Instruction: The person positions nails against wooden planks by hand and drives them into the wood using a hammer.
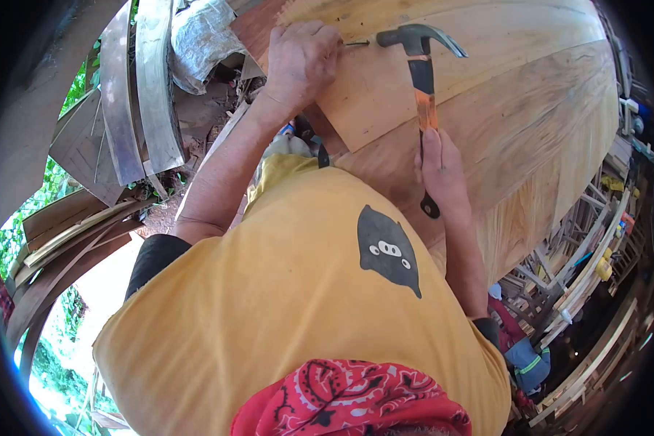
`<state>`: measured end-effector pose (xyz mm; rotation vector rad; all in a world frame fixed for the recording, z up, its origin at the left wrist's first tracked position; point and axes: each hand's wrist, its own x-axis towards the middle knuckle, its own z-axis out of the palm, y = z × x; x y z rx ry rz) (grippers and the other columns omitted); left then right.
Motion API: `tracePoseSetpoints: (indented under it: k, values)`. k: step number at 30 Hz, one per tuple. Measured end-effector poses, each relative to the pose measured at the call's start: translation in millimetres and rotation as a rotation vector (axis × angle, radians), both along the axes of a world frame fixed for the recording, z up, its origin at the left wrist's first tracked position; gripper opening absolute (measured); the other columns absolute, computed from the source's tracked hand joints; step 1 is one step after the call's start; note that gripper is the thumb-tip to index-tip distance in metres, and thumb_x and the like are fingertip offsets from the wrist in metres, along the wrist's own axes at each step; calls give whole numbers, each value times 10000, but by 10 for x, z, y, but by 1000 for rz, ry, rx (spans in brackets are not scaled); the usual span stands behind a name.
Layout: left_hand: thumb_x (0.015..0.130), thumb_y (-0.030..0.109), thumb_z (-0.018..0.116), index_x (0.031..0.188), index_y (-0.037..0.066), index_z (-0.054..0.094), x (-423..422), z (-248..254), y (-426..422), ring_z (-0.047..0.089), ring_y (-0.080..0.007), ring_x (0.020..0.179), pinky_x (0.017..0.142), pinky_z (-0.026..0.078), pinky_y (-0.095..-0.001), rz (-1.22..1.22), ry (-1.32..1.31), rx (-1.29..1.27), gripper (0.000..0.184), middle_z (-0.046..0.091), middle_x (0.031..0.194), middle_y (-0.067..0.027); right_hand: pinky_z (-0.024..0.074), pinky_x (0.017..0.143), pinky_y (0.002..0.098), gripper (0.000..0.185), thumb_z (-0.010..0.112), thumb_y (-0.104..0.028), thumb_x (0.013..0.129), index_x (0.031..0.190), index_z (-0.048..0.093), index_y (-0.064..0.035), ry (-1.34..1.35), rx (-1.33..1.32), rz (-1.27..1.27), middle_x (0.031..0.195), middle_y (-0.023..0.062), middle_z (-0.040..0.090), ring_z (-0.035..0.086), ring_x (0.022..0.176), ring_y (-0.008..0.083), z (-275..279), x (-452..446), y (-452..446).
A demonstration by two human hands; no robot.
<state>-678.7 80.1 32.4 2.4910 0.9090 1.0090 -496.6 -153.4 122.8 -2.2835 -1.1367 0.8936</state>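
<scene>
A claw hammer (422, 80) with a black and orange handle is in my right hand (440, 171), whose fingers wrap round the lower part of the handle. Its striking face points left, close to the head of a dark nail (357, 43). The nail sticks out beside the closed fingers of my left hand (305, 62), which pinch it at the edge of a curved wooden panel (385, 98). The fingertips of my left hand and the far end of the nail are partly hidden.
Curved planks (155, 87) stand at the upper left beside a whitish sack (200, 43). More boards (73, 240) are stacked at the left. At the lower right, a person in blue clothing (527, 361) is partly visible near timber racks (596, 247).
</scene>
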Motion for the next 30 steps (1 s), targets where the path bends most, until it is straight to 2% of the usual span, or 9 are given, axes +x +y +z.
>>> tracePoseSetpoints:
  k: [2, 5, 8, 11, 14, 17, 20, 26, 30]
  values:
    - [827, 160, 716, 852, 119, 670, -24, 46, -106, 665, -285, 833, 781, 430, -445, -8, 21, -24, 66, 667, 824, -57, 491, 620, 425, 414, 477, -365, 1126, 907, 501, -15, 310, 48, -251, 668, 124, 557, 600, 631, 279, 54, -135, -200]
    - [833, 146, 720, 861, 108, 670, -6, 261, -275, 661, -299, 832, 760, 436, -437, -32, 121, -64, 69, 670, 837, -66, 493, 609, 423, 366, 481, -312, 1119, 922, 507, -4, 53, 76, -239, 690, 147, 571, 608, 613, 282, -28, -87, -464]
    - [835, 134, 728, 874, 105, 674, 40, 402, -401, 656, -310, 826, 740, 444, -439, -72, 124, -71, 72, 671, 845, -69, 489, 575, 397, 325, 498, -283, 1112, 935, 506, -11, 11, 65, -214, 684, 115, 570, 599, 569, 229, -161, -11, -757]
    - [837, 125, 729, 885, 107, 679, 235, 323, -201, 661, -311, 845, 753, 462, -446, -86, -2, -161, 72, 667, 841, -77, 482, 543, 354, 267, 502, -254, 1108, 974, 514, -24, 182, 25, -366, 691, 67, 566, 566, 532, 164, -66, -72, -643]
    - [881, 75, 718, 905, 55, 691, 599, 188, 118, 651, -353, 825, 709, 482, -459, -190, -69, -160, 41, 667, 830, -142, 447, 519, 273, 229, 459, -244, 1123, 1053, 533, -40, 443, 52, -417, 738, 21, 560, 536, 553, 102, 6, -43, -520]
    - [831, 95, 702, 888, 115, 683, 954, 79, 370, 677, -312, 898, 801, 481, -451, -216, -37, -149, 63, 674, 856, -83, 451, 515, 266, 233, 462, -254, 1120, 1090, 540, -37, 512, 95, -407, 769, 23, 559, 534, 549, 106, -23, 45, -454]
    - [825, 100, 699, 800, 49, 606, 1087, 170, 496, 646, -378, 770, 667, 501, -487, -315, -35, -133, 109, 637, 790, -158, 448, 516, 262, 250, 475, -271, 1119, 1117, 539, -30, 726, 183, -479, 787, 33, 566, 531, 550, 107, 72, 60, -366]
    - [839, 129, 715, 837, 63, 651, 1148, 95, 507, 660, -378, 789, 687, 513, -478, -286, 3, -94, 92, 666, 804, -162, 451, 516, 267, 286, 492, -304, 1123, 1127, 537, -22, 481, 252, -432, 766, 32, 562, 545, 549, 104, 245, 244, -155]
    - [847, 137, 716, 839, 69, 656, 1147, 172, 502, 663, -377, 793, 692, 516, -479, -288, 22, -36, 91, 667, 803, -161, 449, 528, 260, 334, 491, -331, 1124, 1164, 536, -3, 297, 504, -439, 757, 33, 554, 540, 574, 100, 612, 397, 61]
